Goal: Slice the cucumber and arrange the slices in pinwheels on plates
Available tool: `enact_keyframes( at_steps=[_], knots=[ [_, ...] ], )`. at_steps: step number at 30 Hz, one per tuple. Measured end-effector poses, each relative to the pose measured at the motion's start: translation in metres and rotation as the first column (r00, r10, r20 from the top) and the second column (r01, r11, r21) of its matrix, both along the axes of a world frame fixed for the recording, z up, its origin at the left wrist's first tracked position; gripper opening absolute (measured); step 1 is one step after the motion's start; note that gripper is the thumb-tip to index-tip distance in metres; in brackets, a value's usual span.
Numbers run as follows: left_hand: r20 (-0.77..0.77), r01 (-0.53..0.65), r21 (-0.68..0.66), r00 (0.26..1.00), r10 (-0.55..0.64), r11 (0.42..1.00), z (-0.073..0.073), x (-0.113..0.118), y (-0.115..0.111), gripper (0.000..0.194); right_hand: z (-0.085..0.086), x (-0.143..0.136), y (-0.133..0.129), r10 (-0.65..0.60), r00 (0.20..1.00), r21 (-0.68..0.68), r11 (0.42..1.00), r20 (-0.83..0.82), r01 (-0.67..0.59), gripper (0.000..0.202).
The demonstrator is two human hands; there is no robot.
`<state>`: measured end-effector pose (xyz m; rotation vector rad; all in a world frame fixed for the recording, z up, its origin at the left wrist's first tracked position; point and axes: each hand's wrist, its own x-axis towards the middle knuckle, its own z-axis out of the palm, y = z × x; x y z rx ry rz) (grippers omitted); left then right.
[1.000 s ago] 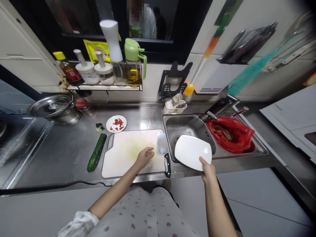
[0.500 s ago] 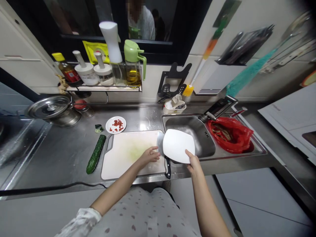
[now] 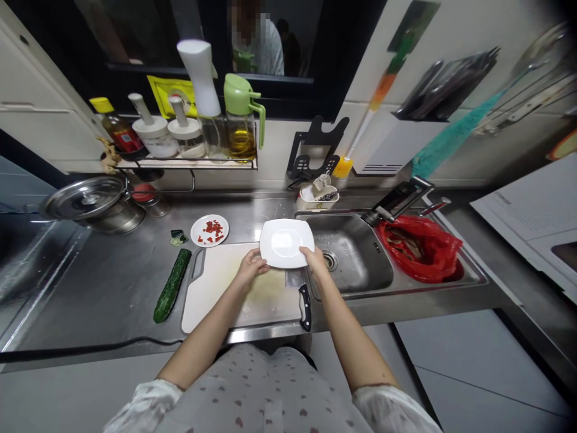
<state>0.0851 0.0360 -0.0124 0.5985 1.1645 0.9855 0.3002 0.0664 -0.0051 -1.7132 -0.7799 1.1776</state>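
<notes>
A white squarish plate point(image 3: 285, 237) is held level over the back right part of the cutting board point(image 3: 211, 300). My right hand point(image 3: 315, 261) grips its right front edge, thumb on top. My left hand point(image 3: 252, 266) pinches the left front edge. Beneath, a knife point(image 3: 305, 307) lies at the board's right end, its black handle toward me and its blade partly covered by the plate. Left of the board rests a whole cucumber point(image 3: 172, 285). Behind the board a small round plate point(image 3: 210, 231) carries chopped red pieces, with dark green peelings point(image 3: 178, 237) beside it.
To the right is the steel sink point(image 3: 360, 258) with its tap point(image 3: 399, 201). A red plastic bag point(image 3: 421, 249) sits beyond it. A lidded pot point(image 3: 97, 207) stands back left. Bottles and jars line a wall rack point(image 3: 189, 163). A black cord point(image 3: 126, 344) runs along the front edge.
The squarish plate has moved left from the sink's edge to above the board, and its upper face now shows. My left hand has come to grip it too; my right hand still holds it.
</notes>
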Motion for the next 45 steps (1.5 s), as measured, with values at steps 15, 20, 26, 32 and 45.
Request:
enact_keyframes(
  at_steps=[15,20,26,32,45],
  knots=[
    [-0.070,-0.207,-0.094,0.977,0.201,0.974,-0.012,-0.045,0.058,0.038,-0.021,-0.036,0.080,0.423,0.876,-0.124,0.906,0.231,-0.404,0.032],
    [-0.138,-0.220,-0.118,0.969,0.204,0.968,-0.019,-0.050,0.074,0.038,-0.031,-0.044,0.095,0.449,0.803,-0.168,0.893,0.393,-0.417,0.034],
    [-0.171,-0.212,-0.121,0.967,0.190,0.970,-0.028,-0.056,0.082,0.038,-0.034,-0.048,0.102,0.484,0.751,-0.195,0.873,0.449,-0.447,0.036],
    [-0.204,-0.214,-0.122,0.961,0.186,0.969,-0.029,-0.058,0.089,0.042,-0.032,-0.053,0.106,0.510,0.688,-0.244,0.858,0.516,-0.453,0.041],
    [-0.316,-0.199,-0.056,0.933,0.171,0.978,-0.033,-0.056,0.096,0.039,-0.028,-0.060,0.109,0.546,0.595,-0.344,0.837,0.590,-0.426,0.047]
  ],
)
